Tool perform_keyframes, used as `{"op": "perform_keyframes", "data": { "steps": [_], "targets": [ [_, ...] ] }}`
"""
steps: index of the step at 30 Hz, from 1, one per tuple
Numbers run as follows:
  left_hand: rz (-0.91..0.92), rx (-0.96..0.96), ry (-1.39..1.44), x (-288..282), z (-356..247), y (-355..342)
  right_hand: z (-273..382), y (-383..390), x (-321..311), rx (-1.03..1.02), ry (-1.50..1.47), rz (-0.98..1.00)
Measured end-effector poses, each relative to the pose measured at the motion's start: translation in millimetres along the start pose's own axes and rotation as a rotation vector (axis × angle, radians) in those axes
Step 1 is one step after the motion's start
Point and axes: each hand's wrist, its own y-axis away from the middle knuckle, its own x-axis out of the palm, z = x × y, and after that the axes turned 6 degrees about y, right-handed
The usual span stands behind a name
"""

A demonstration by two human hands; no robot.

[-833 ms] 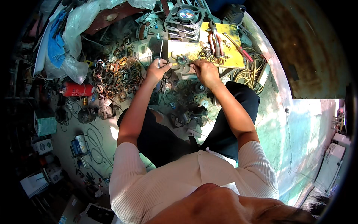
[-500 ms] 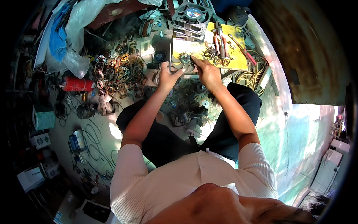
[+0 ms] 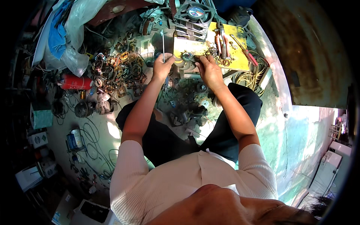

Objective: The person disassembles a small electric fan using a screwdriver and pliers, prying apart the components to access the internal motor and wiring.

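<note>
Thin metal rod (image 3: 163, 47) gripped upright in the left hand (image 3: 162, 69). Right hand (image 3: 210, 73) curled at the right side of the bladed fan part (image 3: 186, 56); whether anything is pinched there can't be told. Fan part sited at the near edge of the yellow surface (image 3: 183, 45), between the 2 hands. Risks: blades (image 3: 183, 64) could be cracked by uneven force; part could be tipped over the edge if poorly supported; loose small parts (image 3: 214, 57) could be scattered by a right-hand slip.
</note>
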Motion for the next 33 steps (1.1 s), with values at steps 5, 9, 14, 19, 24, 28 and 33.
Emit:
{"op": "perform_keyframes", "data": {
  "steps": [5,9,14,19,24,28,33],
  "targets": [
    [0.043,0.016,-0.040,7.9,-11.4,13.2,1.1,1.7,2.8,0.009,-0.031,0.026],
    [0.040,0.109,-0.107,7.7,-6.3,21.4,3.6,2.6,6.5,0.008,0.003,0.016],
    [0.166,0.325,-0.316,15.1,-15.9,31.6,2.3,2.3,7.1,-0.004,0.011,0.024],
    [0.256,0.261,-0.769,22.3,-63.8,32.5,-1.2,2.6,-2.4,-0.014,0.064,0.063],
    [0.464,0.541,-0.775,14.5,-48.1,7.9,-2.6,1.1,-5.3,-0.048,0.060,0.079],
    [0.508,0.543,-0.778,19.7,-51.2,3.2,-11.7,-1.5,-5.7,-0.054,0.048,0.098],
    [0.478,0.540,-0.803,22.6,-54.2,3.9,-9.4,-2.3,-5.3,-0.015,0.010,0.095]
  ]
}}
